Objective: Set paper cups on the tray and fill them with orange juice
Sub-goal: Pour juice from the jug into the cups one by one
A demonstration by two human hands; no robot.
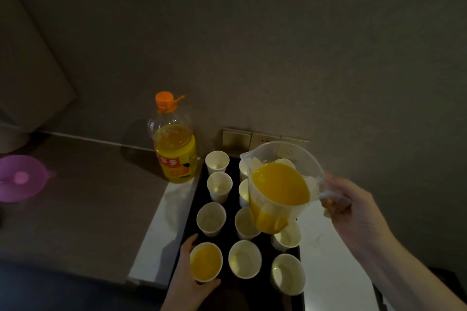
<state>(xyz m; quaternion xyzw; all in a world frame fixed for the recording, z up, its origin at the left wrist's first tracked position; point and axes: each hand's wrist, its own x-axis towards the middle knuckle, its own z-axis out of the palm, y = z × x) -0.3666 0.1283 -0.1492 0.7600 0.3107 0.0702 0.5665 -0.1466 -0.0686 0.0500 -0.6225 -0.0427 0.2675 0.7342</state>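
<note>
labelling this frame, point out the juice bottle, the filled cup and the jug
juice bottle (175,159), head view, on its yellow label
filled cup (205,262), head view, on the juice surface
jug (279,184), head view, on the juice inside

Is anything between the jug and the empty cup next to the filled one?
Nothing visible. The jug, held by the right hand, hangs above the tray's cups; the empty cup beside the filled cup is open from above.
</note>
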